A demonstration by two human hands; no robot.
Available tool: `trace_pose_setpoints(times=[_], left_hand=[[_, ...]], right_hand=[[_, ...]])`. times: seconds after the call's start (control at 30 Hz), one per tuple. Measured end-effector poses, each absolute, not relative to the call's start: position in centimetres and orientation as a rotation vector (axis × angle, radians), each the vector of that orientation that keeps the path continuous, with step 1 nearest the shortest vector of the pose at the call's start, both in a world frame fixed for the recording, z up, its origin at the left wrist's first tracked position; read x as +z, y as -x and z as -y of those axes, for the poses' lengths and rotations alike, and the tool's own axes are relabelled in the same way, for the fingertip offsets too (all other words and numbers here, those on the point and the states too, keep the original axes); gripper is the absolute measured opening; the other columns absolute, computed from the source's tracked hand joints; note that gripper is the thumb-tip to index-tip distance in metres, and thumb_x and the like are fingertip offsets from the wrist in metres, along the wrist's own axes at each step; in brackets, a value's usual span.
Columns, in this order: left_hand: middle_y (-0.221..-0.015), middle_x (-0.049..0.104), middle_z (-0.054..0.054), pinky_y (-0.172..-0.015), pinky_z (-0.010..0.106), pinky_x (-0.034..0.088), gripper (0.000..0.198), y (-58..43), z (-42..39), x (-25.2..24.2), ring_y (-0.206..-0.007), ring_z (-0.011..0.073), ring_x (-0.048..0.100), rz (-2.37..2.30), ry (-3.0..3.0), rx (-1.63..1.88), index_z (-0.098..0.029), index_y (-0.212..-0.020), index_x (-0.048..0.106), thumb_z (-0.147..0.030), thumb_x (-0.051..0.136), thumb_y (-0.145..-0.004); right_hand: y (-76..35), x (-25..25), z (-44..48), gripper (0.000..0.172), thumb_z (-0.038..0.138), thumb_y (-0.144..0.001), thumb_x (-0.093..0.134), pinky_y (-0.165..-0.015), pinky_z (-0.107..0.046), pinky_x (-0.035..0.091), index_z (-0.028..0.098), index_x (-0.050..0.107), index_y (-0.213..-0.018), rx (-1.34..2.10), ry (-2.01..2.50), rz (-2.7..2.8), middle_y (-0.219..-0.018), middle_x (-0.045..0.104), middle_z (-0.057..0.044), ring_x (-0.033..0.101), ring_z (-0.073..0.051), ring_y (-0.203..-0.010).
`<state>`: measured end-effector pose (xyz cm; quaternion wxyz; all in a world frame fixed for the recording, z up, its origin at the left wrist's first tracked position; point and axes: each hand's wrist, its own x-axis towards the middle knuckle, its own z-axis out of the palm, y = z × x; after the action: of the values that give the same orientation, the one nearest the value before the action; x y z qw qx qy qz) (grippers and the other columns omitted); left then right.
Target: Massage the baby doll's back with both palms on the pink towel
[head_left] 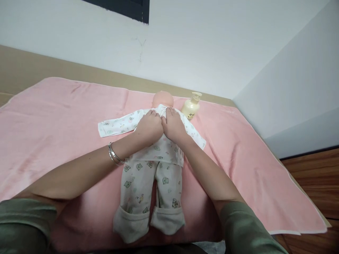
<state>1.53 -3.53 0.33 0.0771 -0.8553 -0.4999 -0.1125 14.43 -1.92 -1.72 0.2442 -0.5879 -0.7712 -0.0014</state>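
A baby doll lies on its back on a pink towel, head toward the wall. It wears a white printed top and matching trousers with grey socks. My left hand and my right hand rest side by side on the doll's chest just below the neck. Both have their fingers curled and pinched on the top's front edges at the collar. A silver bangle sits on my left wrist.
A cream pump bottle stands upright right of the doll's head, near my right hand. The towel covers a tan surface against a white wall. Wooden floor shows at the right, past the towel's edge.
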Motion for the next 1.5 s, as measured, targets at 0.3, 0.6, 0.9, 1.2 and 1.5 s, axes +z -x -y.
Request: trace_pose_setpoints(times=[0.3,0.6,0.9,1.2,1.5], left_hand=[[-0.127,0.065,0.021,-0.107,0.052,0.049,0.037,-0.6,0.9,0.7,-0.121,0.0339,0.061,1.866,2.578,-0.566,-0.009,-0.117,0.060,-0.023,0.032,-0.097],[-0.124,0.064,0.026,-0.111,0.053,0.045,0.034,-1.9,3.3,-1.1,-0.127,0.0380,0.056,1.601,2.501,-0.591,-0.006,-0.109,0.065,-0.011,0.038,-0.090],[-0.129,0.065,0.021,-0.111,0.052,0.047,0.039,-1.0,1.1,0.7,-0.125,0.0342,0.059,1.878,2.589,-0.642,-0.010,-0.112,0.064,-0.024,0.031,-0.097],[-0.118,0.071,0.019,-0.108,0.048,0.051,0.032,-1.2,2.4,1.2,-0.119,0.0346,0.064,1.897,2.537,-0.580,-0.012,-0.103,0.067,-0.026,0.040,-0.094],[-0.119,0.071,0.018,-0.099,0.046,0.052,0.033,-0.7,0.9,1.2,-0.110,0.0320,0.066,1.923,2.558,-0.641,-0.014,-0.104,0.065,-0.027,0.036,-0.096]], right_hand=[[-12.7,-0.6,6.1,0.035,0.005,-0.093,0.037,-0.097,-0.042,0.050,0.002,0.061,-0.117,-0.308,1.718,2.358,-0.111,0.069,-0.024,0.065,-0.032,-0.105],[-15.2,-1.1,1.7,0.042,0.019,-0.102,0.030,-0.108,-0.043,0.048,0.000,0.060,-0.125,-0.084,1.630,2.212,-0.127,0.067,-0.024,0.061,-0.032,-0.122],[-13.2,-0.9,5.3,0.028,0.008,-0.097,0.037,-0.090,-0.034,0.053,0.012,0.066,-0.095,-0.271,1.736,2.253,-0.097,0.071,-0.018,0.069,-0.025,-0.094],[-15.7,-0.9,1.1,0.038,0.020,-0.100,0.031,-0.105,-0.039,0.049,0.009,0.062,-0.119,0.057,1.554,2.108,-0.124,0.069,-0.018,0.063,-0.028,-0.118],[-13.3,-2.0,4.0,0.040,0.020,-0.102,0.032,-0.108,-0.046,0.048,0.006,0.062,-0.123,-0.227,1.624,2.167,-0.123,0.068,-0.023,0.061,-0.034,-0.119]])
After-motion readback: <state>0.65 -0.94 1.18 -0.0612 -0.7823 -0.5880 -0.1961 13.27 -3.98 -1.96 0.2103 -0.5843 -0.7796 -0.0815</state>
